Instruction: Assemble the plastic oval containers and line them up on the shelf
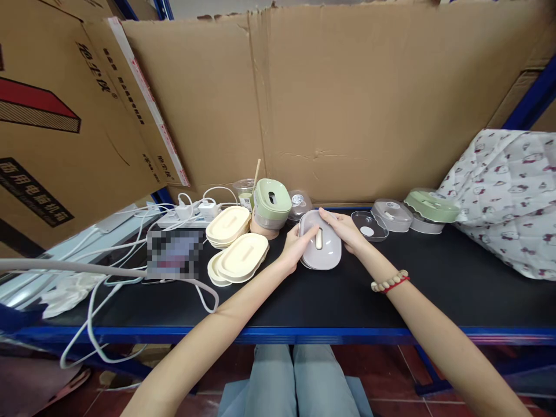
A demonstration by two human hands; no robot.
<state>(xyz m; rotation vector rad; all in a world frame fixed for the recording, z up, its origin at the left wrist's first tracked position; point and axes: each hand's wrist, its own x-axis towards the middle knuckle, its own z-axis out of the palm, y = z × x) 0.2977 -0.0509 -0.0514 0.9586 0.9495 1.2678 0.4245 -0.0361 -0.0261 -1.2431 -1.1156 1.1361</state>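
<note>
Denim-clad legs (273, 379) sit nearest the head camera, below the blue edge (282, 335) of a black worktop (347, 307), as two bare forearms (438, 330) reach over it. Between the hands, a slotted lilac lid (328, 252) is held tilted toward the viewer. The left hand (296, 246) grips its left side, thumb across the face near a cream piece (319, 238) showing in the slot; the right hand (345, 229) has its fingers closed on the upper right edge. Fingers behind the lid are hidden.

The step in hand appears to be work at that slot; the next move seems to call for a steady rim grip and a controlled left thumb. Cream oval parts (243, 255) lie piled at left, a green-lidded container (278, 197) stands behind, and clear-covered containers (393, 215) rest at right.
</note>
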